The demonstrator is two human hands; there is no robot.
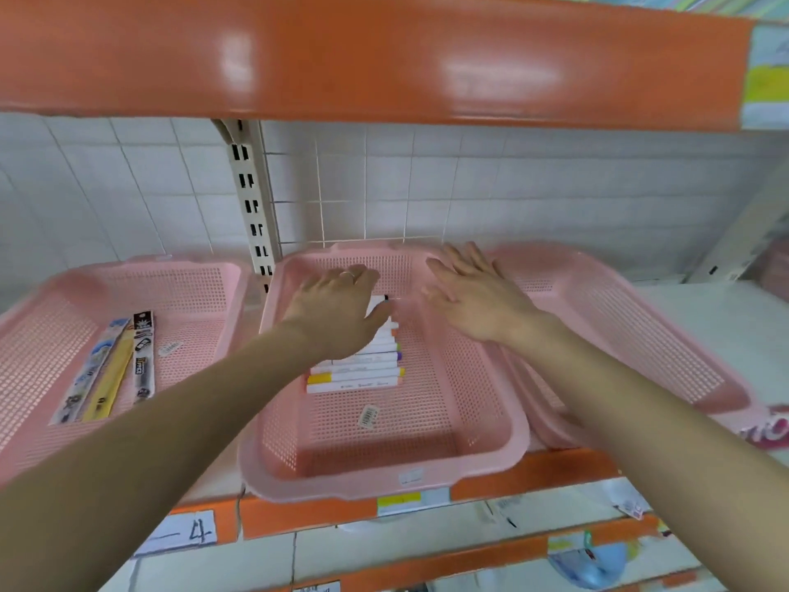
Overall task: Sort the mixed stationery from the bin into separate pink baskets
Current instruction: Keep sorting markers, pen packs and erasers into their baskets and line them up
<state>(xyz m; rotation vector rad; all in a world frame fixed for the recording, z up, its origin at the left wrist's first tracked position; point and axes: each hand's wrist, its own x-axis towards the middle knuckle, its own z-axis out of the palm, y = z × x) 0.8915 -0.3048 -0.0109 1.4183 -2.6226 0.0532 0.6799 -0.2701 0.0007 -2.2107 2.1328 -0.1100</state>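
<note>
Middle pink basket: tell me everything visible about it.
The middle pink basket is perforated plastic, rectangular, with rounded corners and a flared rim. It sits between the left basket and right basket, its front overhanging the orange shelf edge. Inside lie white markers side by side and a barcode sticker. The left hand rests on the markers; the right hand, fingers spread, is over its far right rim, contact unclear.
</note>
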